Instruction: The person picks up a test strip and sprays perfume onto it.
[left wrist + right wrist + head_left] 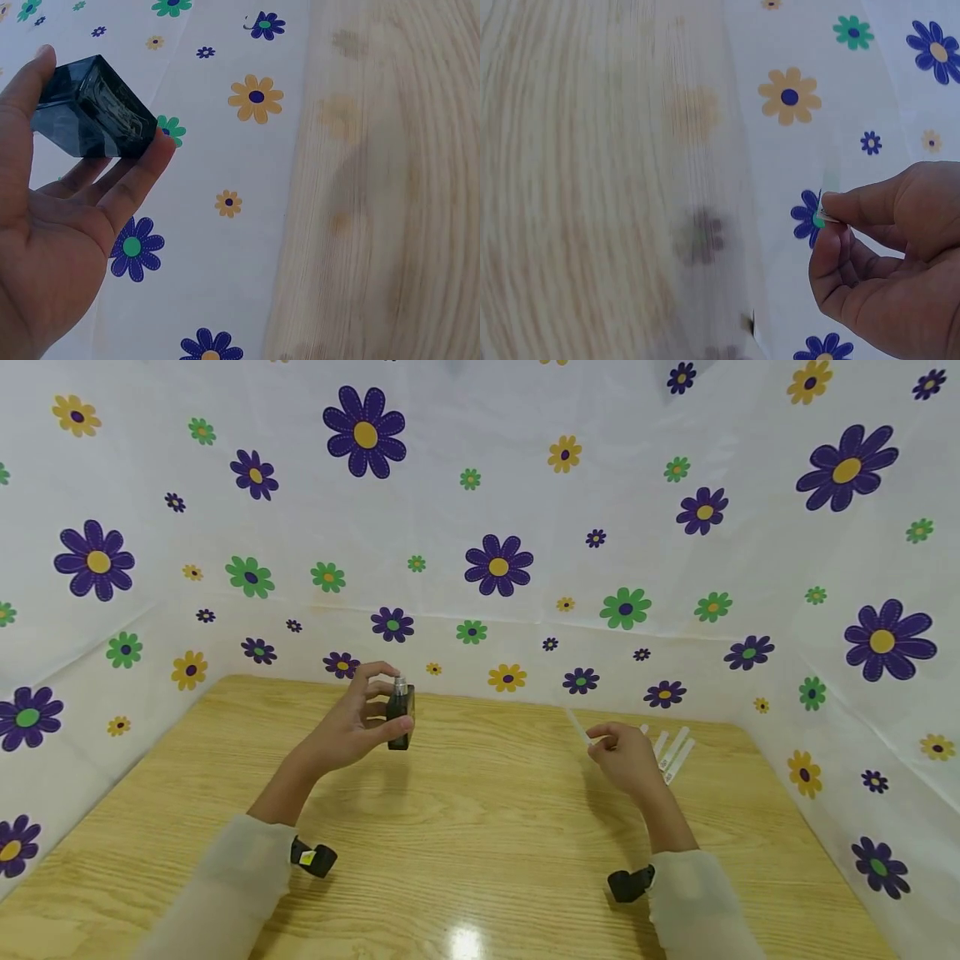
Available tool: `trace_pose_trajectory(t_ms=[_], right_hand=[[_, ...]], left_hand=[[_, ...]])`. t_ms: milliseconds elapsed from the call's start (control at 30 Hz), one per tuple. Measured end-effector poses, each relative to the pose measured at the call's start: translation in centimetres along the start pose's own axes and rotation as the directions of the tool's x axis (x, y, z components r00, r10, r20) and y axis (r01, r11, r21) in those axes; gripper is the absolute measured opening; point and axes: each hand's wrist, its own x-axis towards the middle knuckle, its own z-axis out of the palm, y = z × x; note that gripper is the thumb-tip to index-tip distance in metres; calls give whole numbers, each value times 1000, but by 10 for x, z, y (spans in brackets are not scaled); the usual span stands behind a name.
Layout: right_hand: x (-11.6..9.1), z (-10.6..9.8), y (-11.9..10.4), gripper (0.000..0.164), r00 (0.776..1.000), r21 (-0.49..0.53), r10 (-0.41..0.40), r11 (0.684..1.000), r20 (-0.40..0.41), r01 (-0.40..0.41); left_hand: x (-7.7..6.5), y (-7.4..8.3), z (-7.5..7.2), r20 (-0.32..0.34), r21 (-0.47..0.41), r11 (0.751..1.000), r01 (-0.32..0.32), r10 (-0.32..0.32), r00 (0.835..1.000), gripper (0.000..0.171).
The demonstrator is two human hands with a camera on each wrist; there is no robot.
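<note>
My left hand (pixel 348 731) grips a small dark glass perfume bottle (pixel 401 722) upright above the table, thumb on the near side and a fingertip at the silver spray top. From below, in the left wrist view, the bottle (pixel 97 112) shows its square base between thumb and fingers; the spray top is hidden there. To the right, my right hand (pixel 626 760) pinches one end of a thin white paper strip (pixel 577 725) between thumb and forefinger. That strip points away and leftward, well apart from the bottle. In the right wrist view the strip (pixel 832 169) looks faint against the white backdrop.
Several white paper strips (pixel 679 760) with small print lie fanned on the wooden table (pixel 480 810), just beyond and right of the right hand. A white sheet (pixel 450 502) with printed flowers rises behind the table and along both sides. Each wrist wears a small black camera (pixel 630 885).
</note>
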Motion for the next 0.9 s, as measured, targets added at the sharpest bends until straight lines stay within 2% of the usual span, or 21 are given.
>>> trace_pose_trajectory(t_ms=[267,500,767,900], right_hand=[[2,18,-16,25,998,15,-36,999,49,35],[3,31,-23,21,994,7,-83,997,74,82],[1,40,-29,19,981,-25,-168,985,99,171],[-1,44,-34,18,977,-33,-182,982,111,187]], left_hand=[[8,-1,12,1,24,1000,8,-8,1000,67],[17,-3,23,13,127,992,13,-15,1000,69],[28,-6,35,47,234,972,-7,-4,999,66],[36,-9,42,52,319,948,-14,-3,999,64]])
